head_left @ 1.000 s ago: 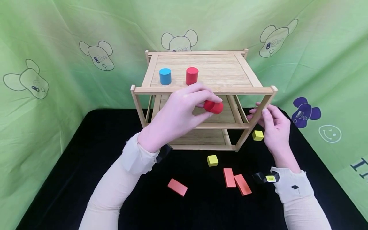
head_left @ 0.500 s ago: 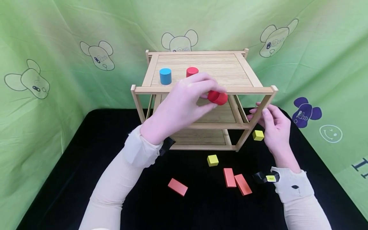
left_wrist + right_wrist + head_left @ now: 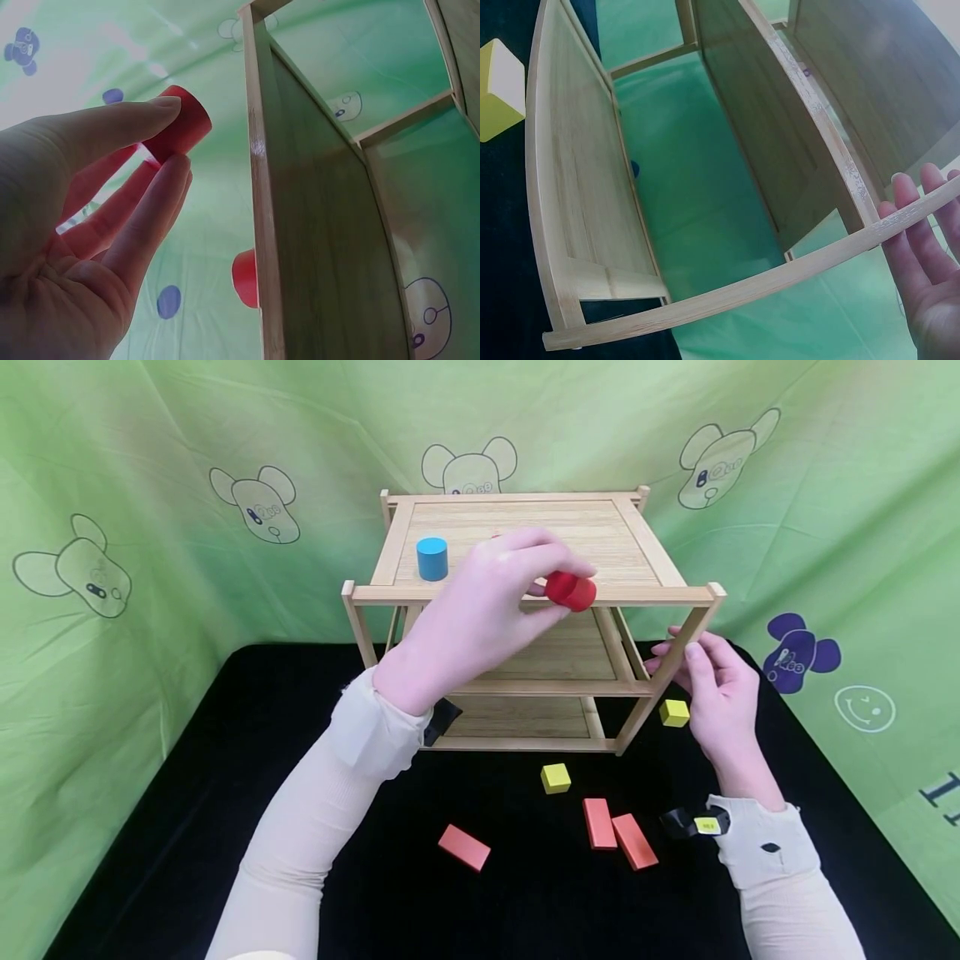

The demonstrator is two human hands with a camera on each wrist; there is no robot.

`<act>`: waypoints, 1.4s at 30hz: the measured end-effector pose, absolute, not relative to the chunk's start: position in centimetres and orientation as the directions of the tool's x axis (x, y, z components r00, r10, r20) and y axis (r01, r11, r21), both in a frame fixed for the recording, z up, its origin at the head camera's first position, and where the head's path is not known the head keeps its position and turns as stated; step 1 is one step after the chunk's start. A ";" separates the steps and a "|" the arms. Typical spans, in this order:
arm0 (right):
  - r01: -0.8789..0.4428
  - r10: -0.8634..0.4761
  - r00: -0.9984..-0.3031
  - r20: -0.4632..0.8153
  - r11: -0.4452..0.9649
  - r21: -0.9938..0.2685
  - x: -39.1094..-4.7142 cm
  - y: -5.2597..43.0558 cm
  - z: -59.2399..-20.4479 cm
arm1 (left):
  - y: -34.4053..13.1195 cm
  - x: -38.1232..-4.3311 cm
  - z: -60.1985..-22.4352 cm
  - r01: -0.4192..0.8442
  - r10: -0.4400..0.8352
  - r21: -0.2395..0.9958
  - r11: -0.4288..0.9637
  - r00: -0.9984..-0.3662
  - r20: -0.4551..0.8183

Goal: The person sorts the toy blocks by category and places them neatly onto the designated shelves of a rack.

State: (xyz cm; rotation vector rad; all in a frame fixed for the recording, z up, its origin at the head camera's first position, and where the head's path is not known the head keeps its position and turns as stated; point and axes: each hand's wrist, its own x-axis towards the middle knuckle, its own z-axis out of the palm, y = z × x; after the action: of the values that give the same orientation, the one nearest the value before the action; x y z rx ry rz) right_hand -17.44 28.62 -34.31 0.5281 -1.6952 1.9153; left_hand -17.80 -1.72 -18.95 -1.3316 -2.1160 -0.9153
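My left hand [image 3: 483, 610] pinches a red cylinder [image 3: 576, 592] between thumb and fingertips, tilted, before the upper front edge of a wooden three-tier shelf [image 3: 585, 531]. In the left wrist view this red cylinder [image 3: 187, 127] is apart from the shelf. On the top tier stands a blue cylinder [image 3: 432, 560]; a second red cylinder [image 3: 244, 279] there is almost wholly hidden behind my left hand in the head view. My right hand [image 3: 723, 693] holds the shelf's front right post [image 3: 660, 689], thumb on one side and fingers on the other.
One yellow cube [image 3: 556, 779] lies before the shelf on the black cloth [image 3: 360, 877], another yellow cube [image 3: 674, 713] beside the right post. Several pinkish-red blocks, among them one flat block [image 3: 464, 847], lie nearer. A green curtain [image 3: 135, 610] surrounds the table.
My left hand has risen and shifted slightly right with its red cylinder, up to the top tier's front edge, and now covers the standing red cylinder. My right hand has stayed put.
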 end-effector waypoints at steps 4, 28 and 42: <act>-0.612 0.126 -0.790 0.601 -0.084 -0.787 -17.4 28.6 -34.3 | -1.5 -18.0 -18.3 0.902 0.603 0.298 0.312 -0.430 0.672; -0.612 0.119 -0.790 0.601 -0.105 -0.784 -17.4 28.7 -34.3 | 0.3 -20.3 -15.0 0.857 0.661 0.201 0.475 -0.498 0.560; -0.607 0.127 -0.793 0.595 -0.093 -0.789 -17.5 28.7 -34.3 | 2.1 -21.7 -13.2 0.785 0.715 0.185 0.591 -0.617 0.329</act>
State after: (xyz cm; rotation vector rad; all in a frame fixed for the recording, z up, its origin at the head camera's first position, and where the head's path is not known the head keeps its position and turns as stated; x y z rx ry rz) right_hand -17.46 28.75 -34.29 0.5234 -1.6885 1.9363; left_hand -21.70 2.08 -13.22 -1.2447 -2.6008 -0.4630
